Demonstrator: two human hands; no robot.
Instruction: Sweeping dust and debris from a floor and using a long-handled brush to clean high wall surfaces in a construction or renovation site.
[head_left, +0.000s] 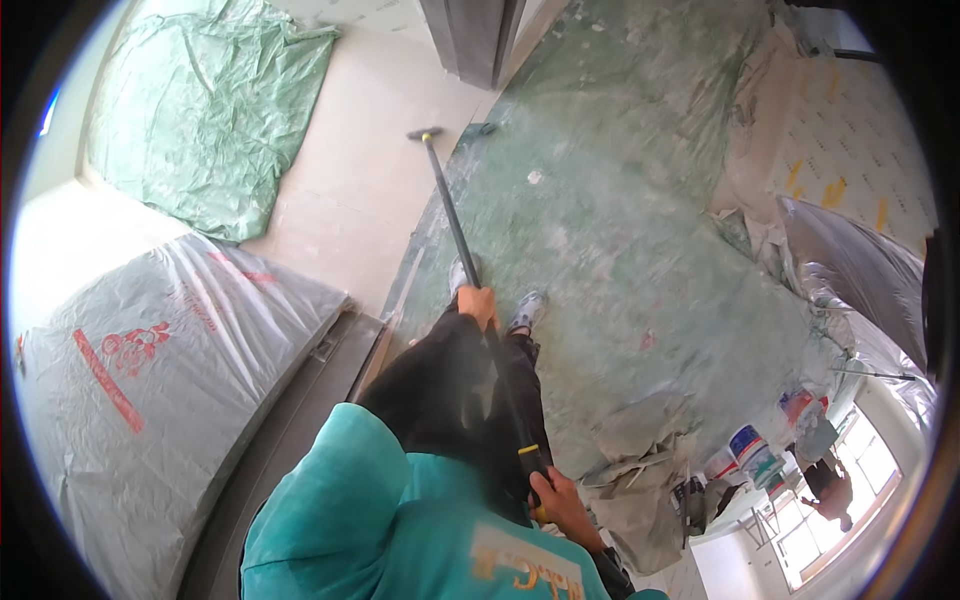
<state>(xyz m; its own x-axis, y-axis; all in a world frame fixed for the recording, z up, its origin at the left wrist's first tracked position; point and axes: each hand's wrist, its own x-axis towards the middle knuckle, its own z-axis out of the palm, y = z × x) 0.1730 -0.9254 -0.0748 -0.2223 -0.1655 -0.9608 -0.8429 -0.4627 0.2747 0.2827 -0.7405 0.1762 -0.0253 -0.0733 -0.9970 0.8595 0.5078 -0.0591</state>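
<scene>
My left hand (478, 304) grips the middle of a long dark pole (450, 206), just beyond my shoes. Lower down, my right hand (556, 496) is wrapped around the pole's rear handle, between yellow bands near my waist. At the far end, a narrow crosswise head (425, 133) with a yellow joint lies over the pale floor (360, 127); it is blurred, so its exact kind is unclear. My shoes (528, 311) stand on a dusty green floor covering (600, 247), close to its left edge.
Green plastic sheeting (217, 112) lies upper left, with clear printed sheeting (187, 337) over a surface below it. A dark frame post (469, 37) stands ahead. Paint buckets (750, 450), crumpled sheeting (645, 487) and another person (829, 495) near a window are lower right.
</scene>
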